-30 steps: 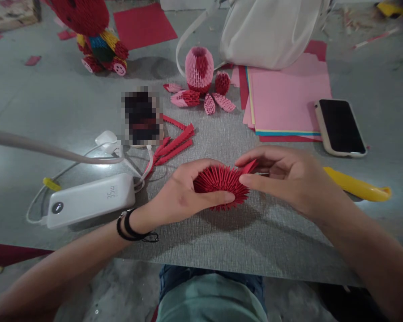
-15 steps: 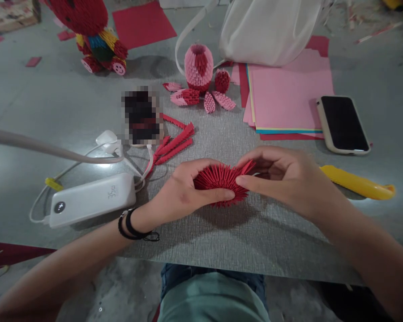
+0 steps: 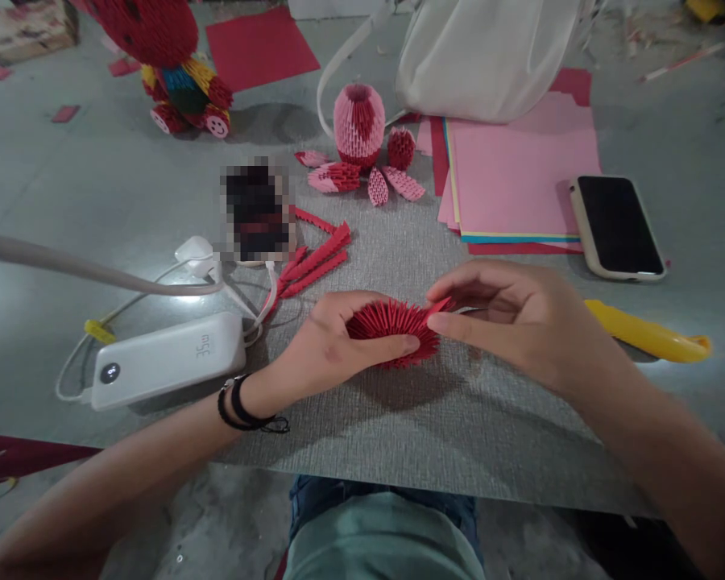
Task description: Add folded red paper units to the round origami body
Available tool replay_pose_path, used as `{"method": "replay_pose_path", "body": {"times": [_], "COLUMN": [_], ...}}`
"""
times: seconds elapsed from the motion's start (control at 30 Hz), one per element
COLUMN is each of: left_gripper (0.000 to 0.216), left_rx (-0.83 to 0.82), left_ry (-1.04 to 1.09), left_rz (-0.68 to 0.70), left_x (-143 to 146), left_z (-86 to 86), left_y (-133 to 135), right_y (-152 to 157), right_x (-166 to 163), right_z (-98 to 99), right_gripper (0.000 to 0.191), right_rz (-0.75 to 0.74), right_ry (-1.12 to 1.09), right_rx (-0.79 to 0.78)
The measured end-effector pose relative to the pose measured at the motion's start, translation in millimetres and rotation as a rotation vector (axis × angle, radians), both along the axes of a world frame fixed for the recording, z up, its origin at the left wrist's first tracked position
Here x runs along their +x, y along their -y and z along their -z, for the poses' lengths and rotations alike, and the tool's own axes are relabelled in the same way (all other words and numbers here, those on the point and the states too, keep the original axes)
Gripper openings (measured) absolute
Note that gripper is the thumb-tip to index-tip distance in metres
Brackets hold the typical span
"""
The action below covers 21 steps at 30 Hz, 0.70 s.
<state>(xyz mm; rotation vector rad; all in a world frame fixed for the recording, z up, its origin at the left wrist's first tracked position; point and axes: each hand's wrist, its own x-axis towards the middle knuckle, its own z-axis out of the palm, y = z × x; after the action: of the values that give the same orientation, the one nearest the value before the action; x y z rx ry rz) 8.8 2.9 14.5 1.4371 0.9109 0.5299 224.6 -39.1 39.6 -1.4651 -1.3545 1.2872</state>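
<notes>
Just above the table (image 3: 362,435), my left hand (image 3: 338,342) is closed around a round red folded-paper piece (image 3: 387,326) made of many pointed units, its thumb lying over the front. My right hand (image 3: 507,314) pinches a small red paper unit (image 3: 440,308) at the right edge of that piece. Whether the unit is joined to the ring there, I cannot tell. Several red folded-paper strips (image 3: 314,262) lie behind my left hand. Beyond them stand a pink and red paper vase shape (image 3: 358,129) and several small petal-like pieces (image 3: 378,185).
A white power bank (image 3: 169,358) with cables lies left, near a pixelated phone (image 3: 257,209). To the right are coloured paper sheets (image 3: 519,169), another phone (image 3: 619,225) and a yellow tool (image 3: 652,330). A white bag (image 3: 483,60) and red paper figure (image 3: 184,80) stand at the back.
My right hand's fingertips have shifted slightly, and the red unit they pinch sits lower against the round piece. My left hand keeps its hold. The whole view has moved a little.
</notes>
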Motion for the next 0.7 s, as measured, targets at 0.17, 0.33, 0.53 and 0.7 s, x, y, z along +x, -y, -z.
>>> {"method": "replay_pose_path", "body": {"times": [0.17,0.33,0.53,0.7], "left_gripper": [0.023,0.019,0.019,0.020], "left_rx": [-0.052,-0.032,-0.042,-0.099], "left_ry": [0.051,0.016,0.024,0.031], "left_rz": [0.057,0.037,0.013,0.033], "left_x": [-0.6,-0.3,-0.2,0.4], "left_z": [1.4,-0.6,-2.4,-3.0], "left_y": [-1.0,-1.0,0.7,1.4], "right_y": [0.7,-0.1,2.3,0.1], "right_x": [1.5,-1.9,-4.2,0.5], "right_z": [3.3,2.2,1.2,-5.2], "right_gripper": [0.016,0.015,0.018,0.015], "right_rz": [-0.016,-0.013,-0.026,0.008], "right_ry": [-0.006,-0.006,0.028,-0.004], "right_rx": [0.017,0.012,0.028,-0.059]}}
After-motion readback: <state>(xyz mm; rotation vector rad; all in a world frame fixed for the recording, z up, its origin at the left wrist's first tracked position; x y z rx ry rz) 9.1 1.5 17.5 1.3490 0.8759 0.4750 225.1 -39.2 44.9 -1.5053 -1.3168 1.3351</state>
